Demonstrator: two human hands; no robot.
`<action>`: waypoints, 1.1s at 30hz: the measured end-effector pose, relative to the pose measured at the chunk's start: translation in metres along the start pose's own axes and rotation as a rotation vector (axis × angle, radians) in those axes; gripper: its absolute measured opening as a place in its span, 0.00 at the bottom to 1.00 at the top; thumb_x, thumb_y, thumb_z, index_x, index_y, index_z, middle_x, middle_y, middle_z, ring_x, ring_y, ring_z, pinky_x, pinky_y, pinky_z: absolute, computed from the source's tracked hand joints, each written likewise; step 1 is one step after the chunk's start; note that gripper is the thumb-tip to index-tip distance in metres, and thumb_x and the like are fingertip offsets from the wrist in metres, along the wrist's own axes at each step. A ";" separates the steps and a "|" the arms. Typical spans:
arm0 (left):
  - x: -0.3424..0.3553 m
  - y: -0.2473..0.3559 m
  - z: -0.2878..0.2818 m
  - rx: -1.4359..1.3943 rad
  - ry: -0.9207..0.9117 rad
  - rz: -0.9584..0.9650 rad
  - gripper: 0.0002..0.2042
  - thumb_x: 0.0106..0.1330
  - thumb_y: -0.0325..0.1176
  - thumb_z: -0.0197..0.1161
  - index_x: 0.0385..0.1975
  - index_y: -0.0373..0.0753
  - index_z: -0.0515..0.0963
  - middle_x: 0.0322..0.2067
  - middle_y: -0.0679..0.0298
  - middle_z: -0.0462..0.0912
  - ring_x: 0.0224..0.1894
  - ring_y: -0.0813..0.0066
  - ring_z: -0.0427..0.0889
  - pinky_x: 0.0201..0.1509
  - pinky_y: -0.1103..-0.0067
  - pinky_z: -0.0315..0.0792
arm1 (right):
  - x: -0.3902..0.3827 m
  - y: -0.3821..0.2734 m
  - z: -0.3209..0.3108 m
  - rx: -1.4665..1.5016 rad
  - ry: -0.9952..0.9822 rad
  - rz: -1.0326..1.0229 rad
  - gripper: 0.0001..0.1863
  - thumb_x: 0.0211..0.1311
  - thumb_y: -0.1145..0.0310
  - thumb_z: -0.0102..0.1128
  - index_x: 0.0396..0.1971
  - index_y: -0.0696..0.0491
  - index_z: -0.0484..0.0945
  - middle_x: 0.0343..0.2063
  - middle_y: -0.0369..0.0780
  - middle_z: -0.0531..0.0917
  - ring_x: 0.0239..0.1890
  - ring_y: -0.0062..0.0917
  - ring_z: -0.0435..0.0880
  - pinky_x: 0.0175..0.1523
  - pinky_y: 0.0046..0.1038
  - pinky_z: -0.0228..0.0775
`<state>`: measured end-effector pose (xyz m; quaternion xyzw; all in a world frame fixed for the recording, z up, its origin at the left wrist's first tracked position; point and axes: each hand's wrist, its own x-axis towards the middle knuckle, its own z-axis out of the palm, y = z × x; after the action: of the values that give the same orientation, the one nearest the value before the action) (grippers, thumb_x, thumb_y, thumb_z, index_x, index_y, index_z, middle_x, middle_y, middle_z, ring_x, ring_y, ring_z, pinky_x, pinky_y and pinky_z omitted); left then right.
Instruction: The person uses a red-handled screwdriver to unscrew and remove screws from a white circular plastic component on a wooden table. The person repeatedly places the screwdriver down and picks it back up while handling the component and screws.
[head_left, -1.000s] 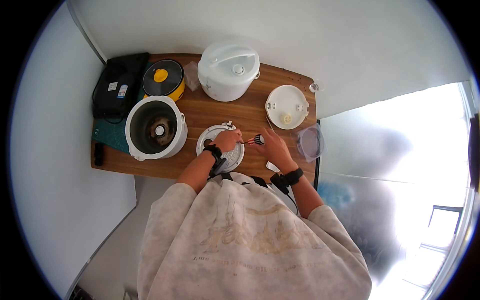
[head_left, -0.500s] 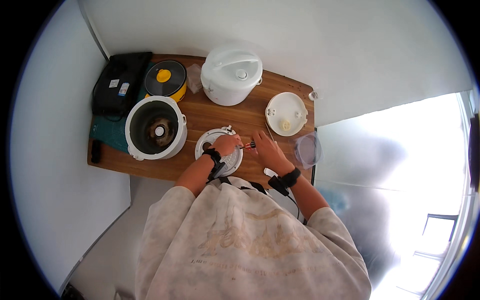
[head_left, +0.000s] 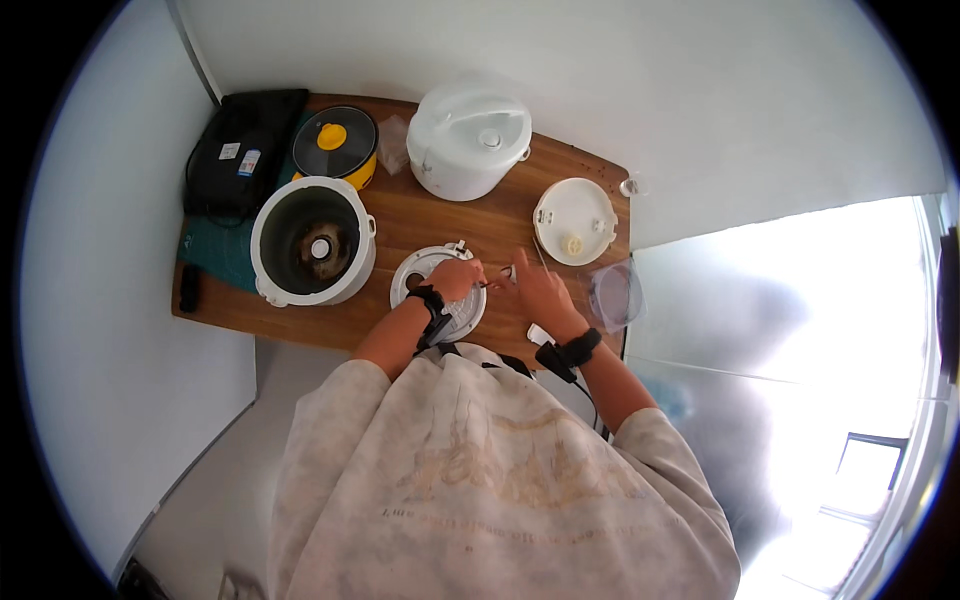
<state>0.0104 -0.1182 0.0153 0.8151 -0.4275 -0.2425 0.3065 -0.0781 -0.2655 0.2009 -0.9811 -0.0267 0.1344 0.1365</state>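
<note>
Pinching a screwdriver-like tool (head_left: 512, 271), the fingers of the right hand (head_left: 540, 293) should keep its shaft straight, pressure light; the left hand (head_left: 458, 280), whose finger grip I cannot tell, best steadies the white round part (head_left: 465, 320) just left of frame centre.

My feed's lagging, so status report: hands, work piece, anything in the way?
Left hand over round white disc; right hand gripping slim tool, mostly hidden. Disc on table, partly covered. Open pot to the left, apart from hands.
</note>
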 end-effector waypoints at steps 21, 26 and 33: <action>-0.004 -0.002 0.001 0.019 -0.003 0.103 0.16 0.53 0.21 0.59 0.40 0.43 0.84 0.46 0.65 0.79 0.43 0.60 0.81 0.47 0.67 0.75 | -0.002 -0.003 0.002 -0.040 -0.062 0.104 0.26 0.60 0.56 0.63 0.51 0.56 0.65 0.42 0.52 0.78 0.39 0.49 0.83 0.39 0.44 0.77; -0.002 -0.003 0.003 0.045 -0.014 0.106 0.15 0.53 0.21 0.59 0.40 0.43 0.84 0.46 0.66 0.79 0.44 0.60 0.81 0.48 0.67 0.75 | -0.008 0.013 0.015 0.065 0.130 -0.101 0.27 0.61 0.56 0.62 0.51 0.56 0.65 0.41 0.52 0.77 0.39 0.47 0.84 0.37 0.44 0.77; 0.000 -0.005 0.005 0.044 -0.007 0.094 0.15 0.53 0.21 0.59 0.39 0.43 0.83 0.46 0.65 0.79 0.43 0.60 0.81 0.47 0.67 0.75 | -0.003 0.027 0.023 -0.057 0.023 0.018 0.27 0.61 0.56 0.62 0.53 0.56 0.65 0.41 0.51 0.76 0.38 0.46 0.83 0.38 0.44 0.77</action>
<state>0.0093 -0.1176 0.0082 0.8000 -0.4715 -0.2211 0.2980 -0.0872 -0.2856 0.1727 -0.9863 -0.0199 0.1237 0.1077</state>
